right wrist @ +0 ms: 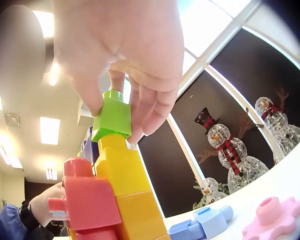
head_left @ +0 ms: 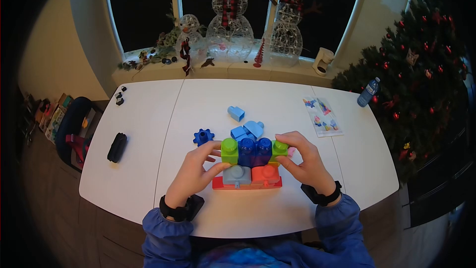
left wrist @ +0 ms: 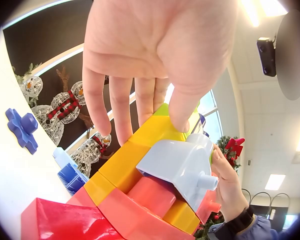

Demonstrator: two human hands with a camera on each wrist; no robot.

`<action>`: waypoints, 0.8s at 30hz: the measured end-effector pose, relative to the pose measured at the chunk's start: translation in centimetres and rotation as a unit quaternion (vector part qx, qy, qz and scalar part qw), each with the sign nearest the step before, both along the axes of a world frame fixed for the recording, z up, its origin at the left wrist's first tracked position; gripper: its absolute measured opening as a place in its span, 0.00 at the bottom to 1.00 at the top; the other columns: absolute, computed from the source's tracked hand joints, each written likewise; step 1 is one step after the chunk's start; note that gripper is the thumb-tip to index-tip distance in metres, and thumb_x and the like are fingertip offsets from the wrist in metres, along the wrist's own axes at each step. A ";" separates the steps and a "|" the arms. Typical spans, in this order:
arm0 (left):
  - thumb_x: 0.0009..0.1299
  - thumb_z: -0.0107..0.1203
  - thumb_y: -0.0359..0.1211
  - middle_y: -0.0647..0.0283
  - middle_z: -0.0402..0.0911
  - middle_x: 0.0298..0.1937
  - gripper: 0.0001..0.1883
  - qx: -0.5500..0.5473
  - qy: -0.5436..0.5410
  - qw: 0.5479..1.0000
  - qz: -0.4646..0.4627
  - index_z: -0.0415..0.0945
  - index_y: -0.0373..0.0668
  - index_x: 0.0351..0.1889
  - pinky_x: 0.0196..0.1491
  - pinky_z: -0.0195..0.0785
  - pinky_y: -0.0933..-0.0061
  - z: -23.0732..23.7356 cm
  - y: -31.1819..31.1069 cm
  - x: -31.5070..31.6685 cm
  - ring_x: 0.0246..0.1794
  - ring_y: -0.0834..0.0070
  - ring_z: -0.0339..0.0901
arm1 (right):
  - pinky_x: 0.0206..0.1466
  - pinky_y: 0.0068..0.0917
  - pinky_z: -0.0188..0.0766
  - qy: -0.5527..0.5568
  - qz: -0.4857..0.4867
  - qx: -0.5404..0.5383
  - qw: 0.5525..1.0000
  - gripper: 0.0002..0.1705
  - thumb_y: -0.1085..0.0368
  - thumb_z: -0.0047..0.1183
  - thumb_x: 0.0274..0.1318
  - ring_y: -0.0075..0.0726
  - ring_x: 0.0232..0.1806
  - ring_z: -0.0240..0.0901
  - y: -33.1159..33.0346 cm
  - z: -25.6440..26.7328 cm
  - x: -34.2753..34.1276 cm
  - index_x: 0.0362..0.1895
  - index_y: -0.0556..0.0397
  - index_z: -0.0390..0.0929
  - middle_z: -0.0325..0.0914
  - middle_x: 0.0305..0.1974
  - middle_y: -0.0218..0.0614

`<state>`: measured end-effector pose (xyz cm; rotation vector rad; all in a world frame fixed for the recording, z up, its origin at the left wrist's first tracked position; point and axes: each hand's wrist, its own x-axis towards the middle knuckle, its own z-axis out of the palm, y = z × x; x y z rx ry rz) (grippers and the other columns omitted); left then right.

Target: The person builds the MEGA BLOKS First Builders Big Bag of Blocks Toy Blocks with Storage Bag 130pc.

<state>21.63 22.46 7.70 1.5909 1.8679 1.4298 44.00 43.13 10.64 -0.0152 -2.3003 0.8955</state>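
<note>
A row of blocks, green at both ends with dark blue ones between, tops a build on the table. My left hand pinches the left green block. The right green block is between the thumb and fingers of my right hand. Below that block, the stud of a yellow block shows in the right wrist view. Lower down are a pale blue-grey block, a coral block and a red base.
Beyond the build lie light blue blocks and a dark blue gear piece; a pink gear piece lies to the right. A black case is at the left. A picture sheet and a bottle are at the back right.
</note>
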 end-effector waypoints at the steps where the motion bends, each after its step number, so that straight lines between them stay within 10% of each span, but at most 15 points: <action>1: 0.70 0.70 0.30 0.59 0.87 0.51 0.23 0.001 -0.001 1.000 0.002 0.77 0.40 0.62 0.53 0.80 0.67 0.0 0.0 0.0 0.50 0.67 0.85 | 0.47 0.29 0.76 0.011 -0.004 0.004 1.000 0.29 0.72 0.67 0.61 0.37 0.47 0.80 -0.2 -0.3 -0.1 0.66 0.48 0.76 0.80 0.50 0.39; 24: 0.69 0.70 0.31 0.58 0.87 0.50 0.24 0.002 -0.001 1.000 0.003 0.78 0.40 0.62 0.53 0.80 0.67 0.2 0.0 0.0 0.49 0.67 0.85 | 0.52 0.29 0.76 -0.009 0.102 -0.067 0.993 0.19 0.62 0.63 0.67 0.40 0.47 0.82 3.7 0.1 -1.5 0.59 0.54 0.81 0.83 0.46 0.42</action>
